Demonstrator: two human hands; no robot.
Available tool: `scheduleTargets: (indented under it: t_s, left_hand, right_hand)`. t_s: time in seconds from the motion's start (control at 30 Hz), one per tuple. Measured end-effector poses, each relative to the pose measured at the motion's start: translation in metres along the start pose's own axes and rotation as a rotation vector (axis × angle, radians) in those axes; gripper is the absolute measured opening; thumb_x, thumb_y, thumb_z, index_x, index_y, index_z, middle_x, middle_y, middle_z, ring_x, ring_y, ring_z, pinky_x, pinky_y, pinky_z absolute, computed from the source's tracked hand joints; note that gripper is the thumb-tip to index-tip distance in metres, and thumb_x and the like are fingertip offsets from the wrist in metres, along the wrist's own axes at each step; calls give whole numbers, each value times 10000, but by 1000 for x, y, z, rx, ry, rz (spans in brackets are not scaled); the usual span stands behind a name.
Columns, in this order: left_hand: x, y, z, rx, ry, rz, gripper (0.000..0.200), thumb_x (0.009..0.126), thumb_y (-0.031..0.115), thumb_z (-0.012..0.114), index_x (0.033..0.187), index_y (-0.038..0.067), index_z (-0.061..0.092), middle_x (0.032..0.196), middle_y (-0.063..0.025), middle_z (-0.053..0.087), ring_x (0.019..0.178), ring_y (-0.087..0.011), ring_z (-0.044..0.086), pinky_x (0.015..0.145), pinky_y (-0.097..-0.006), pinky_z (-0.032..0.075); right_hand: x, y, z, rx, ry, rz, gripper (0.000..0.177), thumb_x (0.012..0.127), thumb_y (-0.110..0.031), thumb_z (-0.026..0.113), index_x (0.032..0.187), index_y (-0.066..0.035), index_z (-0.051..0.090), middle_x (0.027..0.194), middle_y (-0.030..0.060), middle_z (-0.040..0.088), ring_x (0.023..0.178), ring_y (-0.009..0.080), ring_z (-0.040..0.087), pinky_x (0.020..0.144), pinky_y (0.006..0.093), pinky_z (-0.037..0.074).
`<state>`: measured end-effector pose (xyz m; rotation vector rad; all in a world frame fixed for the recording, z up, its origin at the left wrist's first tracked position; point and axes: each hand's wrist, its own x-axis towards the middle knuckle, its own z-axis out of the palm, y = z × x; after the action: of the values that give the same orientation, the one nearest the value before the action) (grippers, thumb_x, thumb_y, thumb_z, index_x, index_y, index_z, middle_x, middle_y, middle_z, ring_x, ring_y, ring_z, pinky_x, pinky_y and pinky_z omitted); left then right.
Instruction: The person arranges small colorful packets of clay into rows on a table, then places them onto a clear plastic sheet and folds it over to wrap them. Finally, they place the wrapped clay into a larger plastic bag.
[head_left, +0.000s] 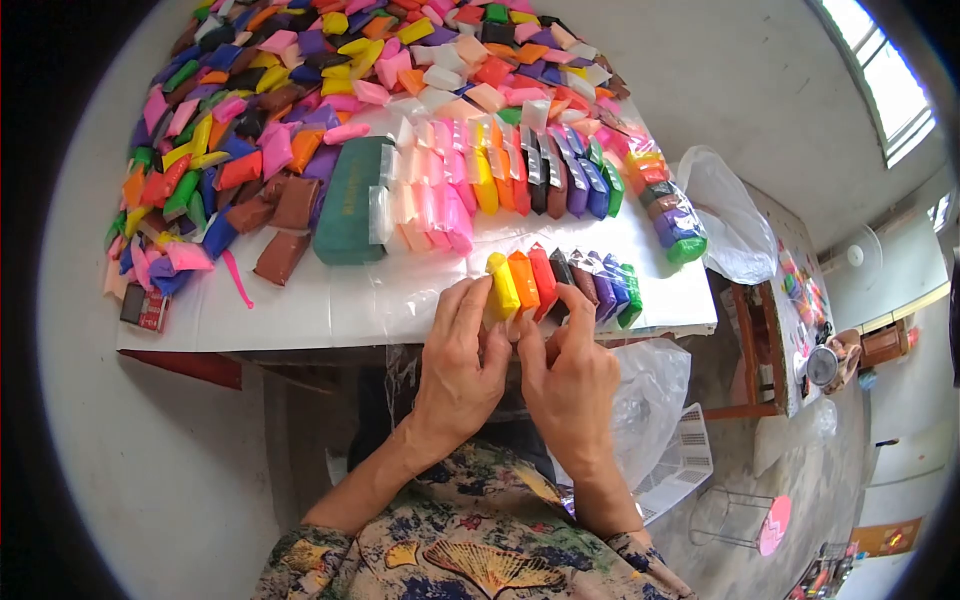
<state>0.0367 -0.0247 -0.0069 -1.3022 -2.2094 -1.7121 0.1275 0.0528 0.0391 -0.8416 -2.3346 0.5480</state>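
White desk (250,326), loose packs (290,145) heaped behind. At the front row (543,276), near the edge, we see left hand (457,350) and right hand (574,372) half-curled; gripping or not, we can't tell. Row stands upright, probably keeping colours ordered.

This looks like a small packing workshop in a plain room: bright packets (275,155) lie heaped from the table's (260,325) far edge to its near left corner, with others sorted in rows towards the near edge. A clear bag (725,225) hangs by the right edge; a second table (745,335), wire-legged stool (773,525) and bare floor (830,470) fit too.
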Motion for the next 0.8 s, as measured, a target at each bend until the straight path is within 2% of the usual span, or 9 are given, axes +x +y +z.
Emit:
scheduleTargets:
  t_s: [0.1,0.2,0.3,0.37,0.47,0.57,0.67,0.7,0.8]
  left_hand:
    - [0,-2,4,51,35,92,466,911,-20,539,1369,-75,471,1225,-220,551,931,-308,616,814,-368,513]
    - [0,-3,5,55,4,91,534,911,-26,511,1433,-69,404,1216,-231,545,1008,-358,601,882,-392,496]
    - [2,3,-2,-27,-64,-35,618,908,-25,508,1496,-45,320,1252,-246,546,1009,-355,617,881,-382,498]
    - [1,1,0,-15,-39,-6,652,908,-25,512,1519,-33,282,1272,-254,547,968,-331,623,864,-377,501]
    - [-1,-1,3,-53,-26,-23,663,913,-24,517,1527,-26,270,1295,-262,547,931,-299,631,846,-373,504]
    - [-2,1,3,-74,-22,-55,641,918,-21,520,1516,-29,291,1272,-251,558,928,-280,632,843,-371,504]
    - [-1,3,-1,-38,-60,-42,610,917,-18,523,1494,-36,328,1226,-241,563,917,-273,625,837,-365,504]
    - [0,3,-2,-20,-79,-32,599,916,-17,525,1486,-39,342,1209,-239,562,910,-271,622,833,-363,504]
    - [2,-3,0,39,-10,148,564,915,-17,525,1460,-48,381,1180,-227,554,853,-261,595,806,-351,502]
  right_hand:
    - [-2,8,14,-62,125,-43,397,934,-196,647,1266,-27,509,624,128,634,523,306,649,474,399,489]
    - [0,9,25,-73,211,-69,356,906,-150,692,1213,-43,547,625,77,628,523,250,646,485,354,480]
    - [-2,10,28,-41,219,-83,366,898,-144,705,1216,-42,557,635,78,634,523,230,647,486,347,480]
    - [-4,9,22,-1,201,-82,373,890,-138,714,1217,-39,563,652,80,643,526,218,650,490,348,482]
    - [-3,4,6,11,183,-97,360,904,-155,675,1219,-20,566,716,93,661,557,280,645,491,370,487]
    - [10,9,-9,-109,290,-154,326,842,-89,681,1150,-22,600,842,102,654,734,279,642,625,383,505]
    - [37,12,-22,-304,392,-404,331,760,-23,664,1089,-28,623,975,100,625,927,288,594,787,427,475]
    - [42,17,-23,-254,326,-416,342,710,-4,645,1049,-40,629,1046,91,615,1011,292,569,860,450,434]
    - [57,27,-23,-319,194,-461,285,723,-23,648,1007,-43,636,1031,84,628,980,284,579,854,426,428]
